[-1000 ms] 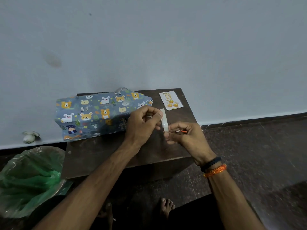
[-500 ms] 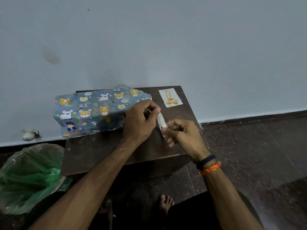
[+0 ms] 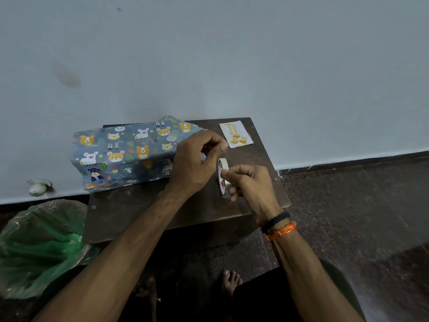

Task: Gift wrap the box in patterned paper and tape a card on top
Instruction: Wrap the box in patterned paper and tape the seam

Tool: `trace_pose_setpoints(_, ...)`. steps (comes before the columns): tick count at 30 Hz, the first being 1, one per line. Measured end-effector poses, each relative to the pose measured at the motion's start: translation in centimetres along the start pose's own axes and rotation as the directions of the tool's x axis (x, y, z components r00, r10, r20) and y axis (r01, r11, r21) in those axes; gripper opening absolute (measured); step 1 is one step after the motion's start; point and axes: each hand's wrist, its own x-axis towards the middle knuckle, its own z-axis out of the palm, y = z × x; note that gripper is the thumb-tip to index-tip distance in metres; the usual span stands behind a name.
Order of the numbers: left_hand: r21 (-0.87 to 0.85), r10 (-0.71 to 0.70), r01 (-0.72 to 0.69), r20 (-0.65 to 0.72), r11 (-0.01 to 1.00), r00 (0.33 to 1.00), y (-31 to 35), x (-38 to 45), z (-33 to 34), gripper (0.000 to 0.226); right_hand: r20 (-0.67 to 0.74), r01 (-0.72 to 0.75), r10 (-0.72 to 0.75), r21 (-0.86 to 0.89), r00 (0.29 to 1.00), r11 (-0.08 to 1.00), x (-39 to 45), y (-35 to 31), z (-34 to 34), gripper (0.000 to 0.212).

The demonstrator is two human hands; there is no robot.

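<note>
A small dark wooden table (image 3: 130, 210) stands against a pale wall (image 3: 232, 54), on a dark speckled floor (image 3: 348, 205). The animal-print wrapped box (image 3: 125, 152) lies along the table's far left edge, overhanging it slightly toward the wall. The card (image 3: 236, 134) lies flat at the far right corner, apart from the box. The right hand (image 3: 251, 184) grips the tape roll (image 3: 223, 177) on edge above the table's right side. The left hand (image 3: 195, 161) pinches thumb to fingertip just above the roll; what it holds cannot be made out. The near half of the table is bare. A green plastic bag (image 3: 39, 247) sits on the floor to the left.
</note>
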Motion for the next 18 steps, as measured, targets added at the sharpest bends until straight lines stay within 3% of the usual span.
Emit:
trace_pose_setpoints(3,-0.072,-0.087,0.095,0.110,0.993,0.990,-0.3,0.5,-0.5,0.006,0.000,-0.008,0.008,0.010,1.000,1.000,0.0,-0.1,0.0,0.021)
trace_pose_setpoints(8,-0.095,-0.075,0.115,0.353,0.989,0.932,-0.8,0.6,-1.4,0.042,-0.001,-0.015,0.015,0.016,1.000,1.000,-0.2,-0.3,-0.4,0.025)
trace_pose_setpoints(12,-0.104,-0.072,0.123,0.399,0.987,0.914,-0.7,0.5,-1.2,0.051,0.021,-0.033,0.033,0.019,0.999,0.999,-0.4,-0.7,-0.7,0.014)
trace_pose_setpoints(18,-0.072,-0.110,0.158,0.442,0.985,0.890,-0.6,0.2,-1.1,0.060,0.060,-0.078,0.072,0.095,0.996,0.992,-0.6,-1.2,-1.1,0.025)
